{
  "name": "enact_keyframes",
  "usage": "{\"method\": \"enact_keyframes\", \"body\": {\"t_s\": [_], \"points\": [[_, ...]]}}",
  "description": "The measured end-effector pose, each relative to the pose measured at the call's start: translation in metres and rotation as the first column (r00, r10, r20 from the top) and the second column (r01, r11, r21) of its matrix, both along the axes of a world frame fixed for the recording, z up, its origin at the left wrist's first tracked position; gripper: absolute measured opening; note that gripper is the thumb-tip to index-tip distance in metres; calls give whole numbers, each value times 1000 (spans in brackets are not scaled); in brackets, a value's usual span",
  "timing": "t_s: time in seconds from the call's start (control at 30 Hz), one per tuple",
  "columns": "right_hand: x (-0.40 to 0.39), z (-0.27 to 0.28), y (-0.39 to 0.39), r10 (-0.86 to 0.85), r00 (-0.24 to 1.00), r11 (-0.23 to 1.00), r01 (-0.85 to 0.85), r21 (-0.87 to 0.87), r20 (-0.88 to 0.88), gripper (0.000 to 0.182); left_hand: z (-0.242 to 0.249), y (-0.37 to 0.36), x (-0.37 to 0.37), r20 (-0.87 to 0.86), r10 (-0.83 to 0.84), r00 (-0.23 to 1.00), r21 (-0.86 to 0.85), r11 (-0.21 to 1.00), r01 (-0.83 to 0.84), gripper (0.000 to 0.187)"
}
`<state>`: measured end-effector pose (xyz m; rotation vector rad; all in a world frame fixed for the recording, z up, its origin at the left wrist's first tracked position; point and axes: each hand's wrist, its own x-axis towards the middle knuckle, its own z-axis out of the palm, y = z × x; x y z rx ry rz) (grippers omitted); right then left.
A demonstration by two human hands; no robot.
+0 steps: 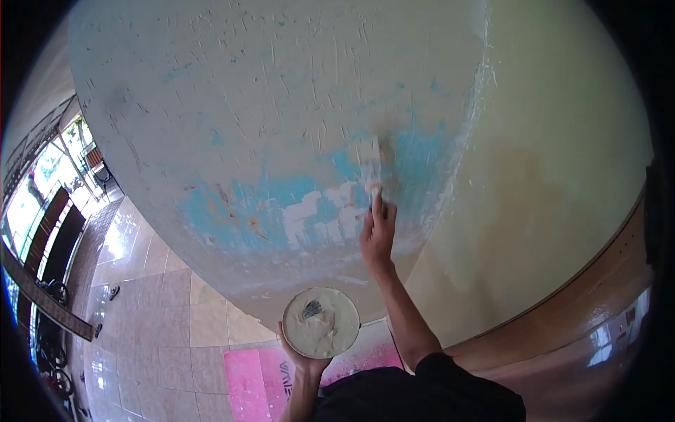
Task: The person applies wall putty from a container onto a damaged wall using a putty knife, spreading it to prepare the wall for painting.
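Note:
My right hand (380,235) grips a putty knife (371,160), its pale, smeared blade up against the wall. Around the blade is a turquoise patch (418,158) of wall, partly covered by fresh whitish putty (302,211). Low in front of my body, my left hand (304,360) supports a round tub (357,320) from beneath and the side, fingers curled along its edge. Inside lies thick cream-coloured putty (329,337), with a small dark grey piece (312,308) in it that I cannot make out.
The scuffed wall (267,77) meets a yellowish wall (548,176) at a corner on the right. A pink board (242,383) lies on the tiled floor (162,337) below me. At far left, parked bicycles or motorbikes (56,373) stand by an opening. A brown ledge (562,302) runs lower right.

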<state>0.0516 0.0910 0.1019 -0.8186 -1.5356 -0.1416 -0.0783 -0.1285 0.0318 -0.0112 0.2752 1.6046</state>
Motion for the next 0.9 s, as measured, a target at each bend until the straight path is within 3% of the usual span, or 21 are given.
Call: {"method": "enact_keyframes", "body": {"t_s": [0.1, 0.3, 0.43, 0.53, 0.73, 0.83, 0.9], "points": [[-5, 11, 8, 58, 998, 990, -62, -125, -33, 58, -3, 0, 5, 3, 13, 1000, -2, 1000, -13, 75], [-5, -78, -20, 87, 996, 983, -88, -164, -15, 58, -3, -3, -2, 8, 11, 1000, 7, 1000, -11, 75], [-8, -5, -10, 37, 997, 997, -41, -65, -62, 56, 9, -2, -5, -29, 8, 1000, 15, 1000, -8, 75], [-12, 25, 2, 64, 996, 986, -71, -149, -55, 55, 7, 0, -14, -2, -26, 1000, 41, 999, 26, 74], [-10, -72, -25, 41, 999, 980, -38, -195, 11, 55, 16, 3, -29, -6, -46, 999, 92, 995, 47, 70], [-8, -74, -28, 49, 999, 991, -51, -127, -16, 53, 11, 6, -32, 78, -69, 995, 137, 989, 58, 72], [-8, -34, -20, 6, 1000, 997, -7, -82, -22, 55, 11, 8, -31, 61, -86, 994, 123, 989, 78, 72]]}}
